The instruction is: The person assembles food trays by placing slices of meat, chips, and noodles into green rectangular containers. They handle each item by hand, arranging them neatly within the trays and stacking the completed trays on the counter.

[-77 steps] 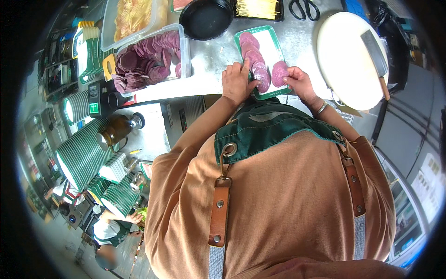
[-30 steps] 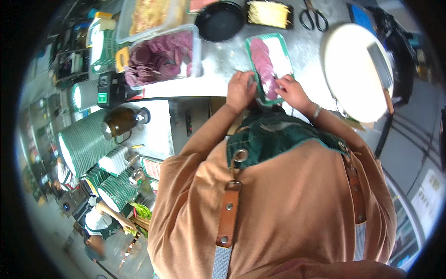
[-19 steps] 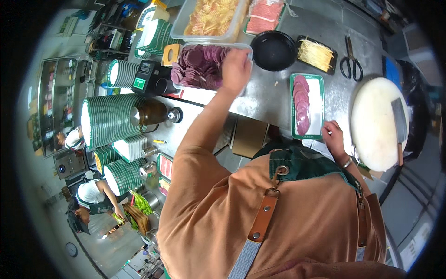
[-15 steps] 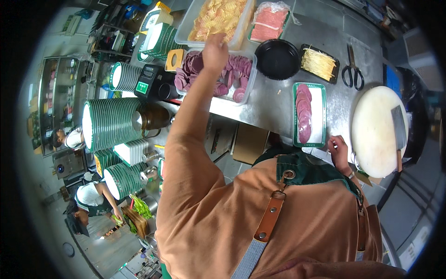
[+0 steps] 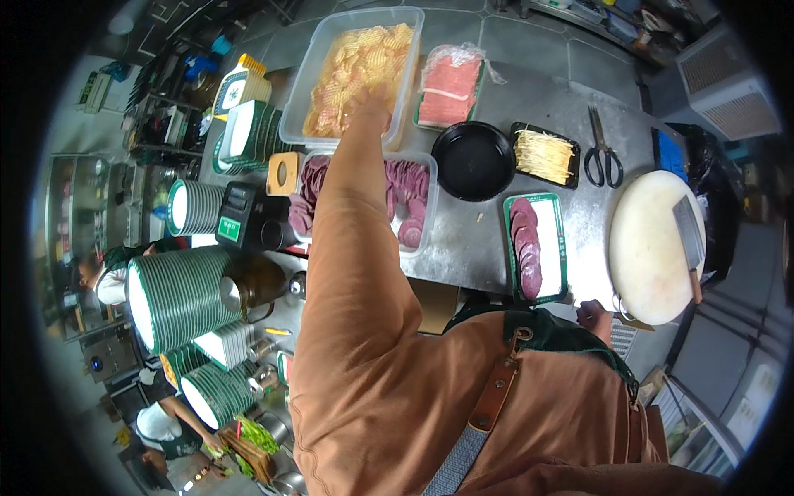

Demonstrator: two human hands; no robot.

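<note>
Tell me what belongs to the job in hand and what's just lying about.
Seemingly in the job:
Clear tub of ridged yellow slices, left hand in it
Second tub, purple slices
Green-rimmed tray, overlapping purple slices, right hand nearby

Seemingly lying about:
Scissors
Cleaver on white cutting board
Round black dish

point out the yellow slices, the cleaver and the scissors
Yellow slices [image 5: 354, 69]: head view, near the middle of the heap in the tub.
Cleaver [image 5: 689, 233]: head view, on the blade.
Scissors [image 5: 600, 145]: head view, where the blades meet the handles.
</note>
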